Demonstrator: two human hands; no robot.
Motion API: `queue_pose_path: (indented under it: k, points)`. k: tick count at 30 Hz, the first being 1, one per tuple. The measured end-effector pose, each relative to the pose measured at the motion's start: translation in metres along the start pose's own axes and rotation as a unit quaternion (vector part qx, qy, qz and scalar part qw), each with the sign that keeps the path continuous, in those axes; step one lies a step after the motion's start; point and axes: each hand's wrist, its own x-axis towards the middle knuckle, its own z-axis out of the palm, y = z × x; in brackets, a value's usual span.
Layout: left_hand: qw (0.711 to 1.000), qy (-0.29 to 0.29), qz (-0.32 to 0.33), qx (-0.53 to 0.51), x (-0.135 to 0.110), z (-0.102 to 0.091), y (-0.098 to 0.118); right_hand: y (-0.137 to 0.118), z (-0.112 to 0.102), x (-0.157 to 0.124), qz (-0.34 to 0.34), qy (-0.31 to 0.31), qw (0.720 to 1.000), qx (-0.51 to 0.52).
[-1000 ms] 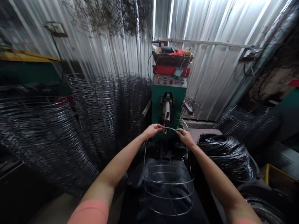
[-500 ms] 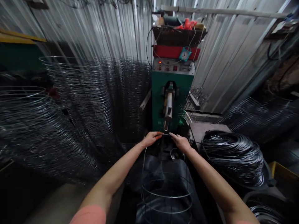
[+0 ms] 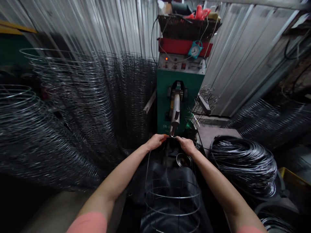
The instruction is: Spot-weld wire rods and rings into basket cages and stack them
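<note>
Left hand [image 3: 156, 142] and right hand [image 3: 186, 145] grip a wire frame [image 3: 172, 197] beneath a welder's electrode [image 3: 174, 116].
Springy wire slipping from the closed fingers [image 3: 164, 138] could misplace the joint.

wire cage [image 3: 173, 197] cut off below, basket [image 3: 187, 29] cut off above, wire hoops [image 3: 80, 106] blurred
</note>
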Motion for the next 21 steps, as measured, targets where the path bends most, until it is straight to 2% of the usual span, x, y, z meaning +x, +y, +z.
queue_pose_path:
  k: [6,14,21]
  points:
    - [0.999,-0.001,-0.017,-0.044,0.011,-0.004,-0.006,0.003,0.002,0.013,0.014,0.002,0.999,0.031]
    - [0.999,-0.022,-0.024,0.042,0.013,-0.011,0.0,0.005,0.006,0.017,0.017,0.008,0.996,0.085]
    - [0.999,-0.029,-0.024,0.039,0.014,-0.01,-0.002,0.006,0.007,0.018,0.016,0.01,0.994,0.11]
